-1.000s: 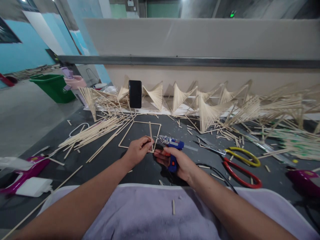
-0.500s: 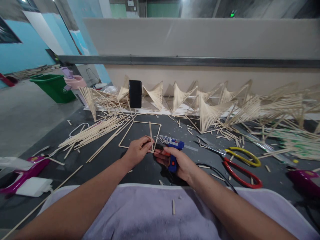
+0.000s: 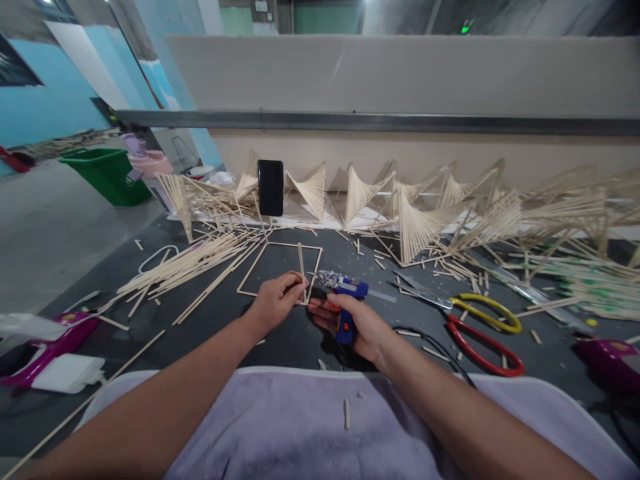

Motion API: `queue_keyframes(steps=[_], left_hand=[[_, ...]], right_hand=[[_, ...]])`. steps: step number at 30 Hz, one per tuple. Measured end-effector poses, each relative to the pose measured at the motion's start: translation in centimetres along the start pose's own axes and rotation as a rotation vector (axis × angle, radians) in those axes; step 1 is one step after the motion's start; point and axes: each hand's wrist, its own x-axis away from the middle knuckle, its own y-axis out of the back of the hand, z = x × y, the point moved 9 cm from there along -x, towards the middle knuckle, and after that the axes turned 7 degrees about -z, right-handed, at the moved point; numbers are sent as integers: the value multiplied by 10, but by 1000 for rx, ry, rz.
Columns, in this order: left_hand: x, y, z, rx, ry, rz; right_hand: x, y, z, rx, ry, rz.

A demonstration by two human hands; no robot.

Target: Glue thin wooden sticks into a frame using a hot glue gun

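head view: on the left of the dark table (image 3: pixel 200 333), a heap of thin sticks (image 3: pixel 193 263) lies slanting, probably put there to be within easy reach of the left side. next to it, a square frame (image 3: pixel 285 245) of sticks lies flat, its near right corner between the two hands. the left hand (image 3: pixel 277 299) pinches the lower part of a short stick (image 3: pixel 301 260) with thumb and fingers, seemingly to steady it upright at that corner. most of the stick rises above the grip, and its foot is just beside the fingertips; whether it is fixed to the frame cannot be told.

just right of the stick, the nozzle of a blue glue gun (image 3: pixel 350 288) points at it, very near; whether they touch is too small to tell. the right hand (image 3: pixel 367 327) is wrapped round the gun's handle, the body lying above the fingers, apparently so that the tip faces the stick and the clear glue rod (image 3: pixel 383 295) sticks out freely behind. whether the trigger is squeezed cannot be made out. farther right, scissors (image 3: pixel 440 304) lie with the handles turned away from the frame, likely for easy pickup.
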Motion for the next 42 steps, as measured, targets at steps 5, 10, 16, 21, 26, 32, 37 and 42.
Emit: queue_keyframes(steps=[5,10,16,21,26,32,37,42], left_hand=[[0,0,-1,-5,1,2],[0,0,-1,-10,12,9],[0,-1,1,-6,8,10],[0,-2,3,-15,0,25],[0,-2,4,-12,6,25],[0,-1,3,-13,-2,15],[0,-1,2,-18,-2,15],[0,-1,3,-28,-4,16]], right_hand=[[0,1,0,1,-1,0],[-1,0,0,4,7,8],[0,0,1,2,9,10],[1,0,1,-9,-1,-3],[0,0,0,-7,0,2],[1,0,1,-4,5,-2],[2,-1,2,-1,10,-4],[2,-1,1,5,1,-7]])
